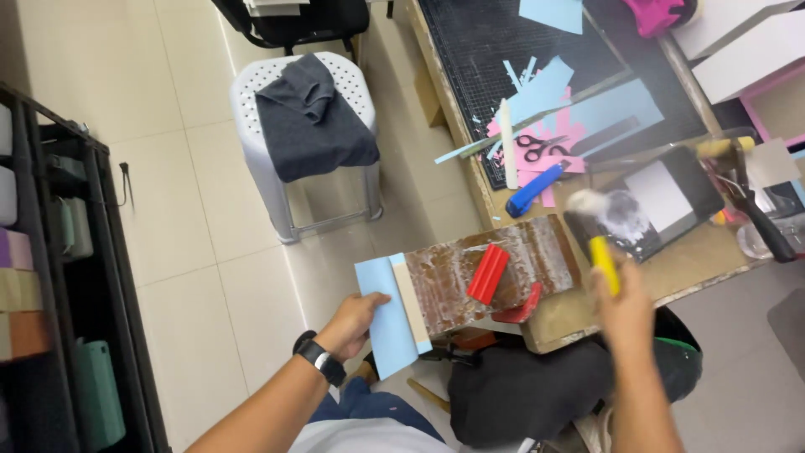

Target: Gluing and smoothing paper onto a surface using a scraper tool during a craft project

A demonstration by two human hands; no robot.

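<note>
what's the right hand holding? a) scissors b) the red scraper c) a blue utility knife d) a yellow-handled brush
d: the right hand grips a yellow-handled brush, its bristles blurred above the glue-stained board; the scissors, blue utility knife and red scraper all lie untouched.

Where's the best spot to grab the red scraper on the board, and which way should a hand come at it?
Grab the red scraper across its long sides, near the middle, coming straight down from above. It lies flat on the brown board, slanted, with nothing on top of it. Both long sides look free, so fingers could pinch them. The right hand is nearer, but it holds a yellow-handled brush.
</note>
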